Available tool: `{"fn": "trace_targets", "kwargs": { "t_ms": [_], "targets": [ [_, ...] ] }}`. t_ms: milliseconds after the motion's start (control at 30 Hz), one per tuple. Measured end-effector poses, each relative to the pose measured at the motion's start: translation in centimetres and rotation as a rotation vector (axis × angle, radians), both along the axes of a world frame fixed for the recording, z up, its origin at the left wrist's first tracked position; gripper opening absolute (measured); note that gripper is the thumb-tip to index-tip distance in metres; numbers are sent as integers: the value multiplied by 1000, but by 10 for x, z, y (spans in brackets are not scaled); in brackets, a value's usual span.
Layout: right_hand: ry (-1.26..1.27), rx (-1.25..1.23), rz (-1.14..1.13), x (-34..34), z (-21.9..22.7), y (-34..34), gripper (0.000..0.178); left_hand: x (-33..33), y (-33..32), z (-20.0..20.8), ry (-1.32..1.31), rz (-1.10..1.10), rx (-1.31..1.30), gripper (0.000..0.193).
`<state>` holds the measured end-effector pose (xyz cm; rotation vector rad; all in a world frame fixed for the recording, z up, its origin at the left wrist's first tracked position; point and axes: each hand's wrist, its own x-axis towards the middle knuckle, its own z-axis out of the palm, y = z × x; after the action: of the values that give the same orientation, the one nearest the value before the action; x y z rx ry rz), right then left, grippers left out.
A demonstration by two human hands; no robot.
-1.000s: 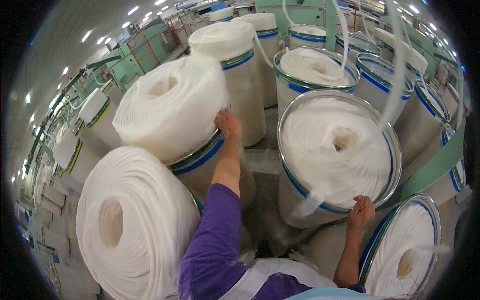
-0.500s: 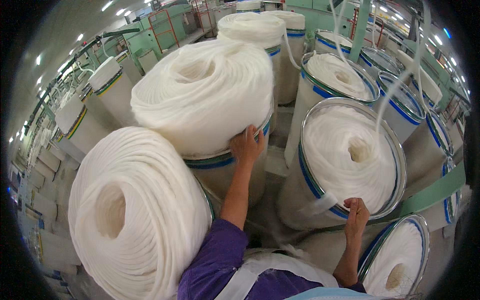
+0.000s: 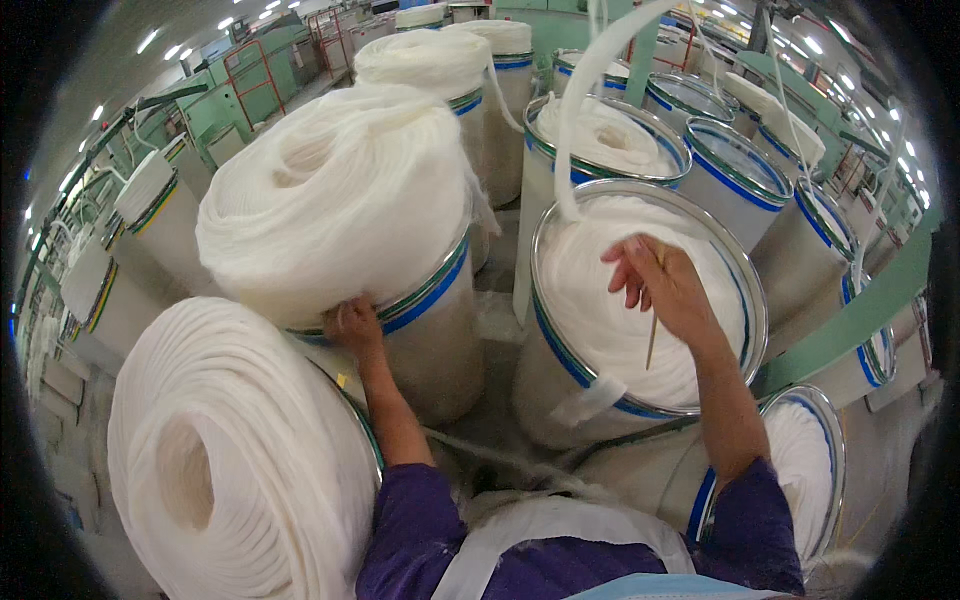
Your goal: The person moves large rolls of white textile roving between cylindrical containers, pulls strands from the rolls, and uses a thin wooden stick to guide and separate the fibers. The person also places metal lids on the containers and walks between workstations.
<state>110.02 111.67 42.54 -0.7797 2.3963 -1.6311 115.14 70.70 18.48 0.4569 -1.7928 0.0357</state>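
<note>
My left hand (image 3: 354, 326) is curled at the near rim of a tall can, its fingertips hidden under the bulging white fibre coil (image 3: 345, 215). What they grip, if anything, is hidden. Over the right can's white coil (image 3: 610, 330), my right hand (image 3: 662, 285) is raised with bent fingers. A thin brownish stick (image 3: 652, 340) hangs down from it and seems held. From behind that hand's can, a thick white fibre strand (image 3: 572, 120) rises and arches away. A short white strip (image 3: 590, 402) lies over the can's near rim.
A large tilted fibre coil (image 3: 240, 450) bulges at the near left. Another filled can (image 3: 805, 470) leans at the near right, beneath a green bar (image 3: 850, 335). More cans (image 3: 740, 165) stand behind, with narrow gaps between them. Green machinery (image 3: 215, 105) lies farther back.
My right hand has risen from the near rim to above the coil, and the stick now shows. My left hand has moved left along its can's rim. The whole view has shifted.
</note>
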Motion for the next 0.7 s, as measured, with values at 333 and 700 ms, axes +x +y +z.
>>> {"fn": "trace_targets", "kwargs": {
  "t_ms": [333,700],
  "targets": [
    [-136,-70,179,-196,-32,-195,45,6,48,6,163,11,157,23],
    [-186,175,111,-333,-97,-308,29,5,44,-19,128,28,258,26]
  ]
}}
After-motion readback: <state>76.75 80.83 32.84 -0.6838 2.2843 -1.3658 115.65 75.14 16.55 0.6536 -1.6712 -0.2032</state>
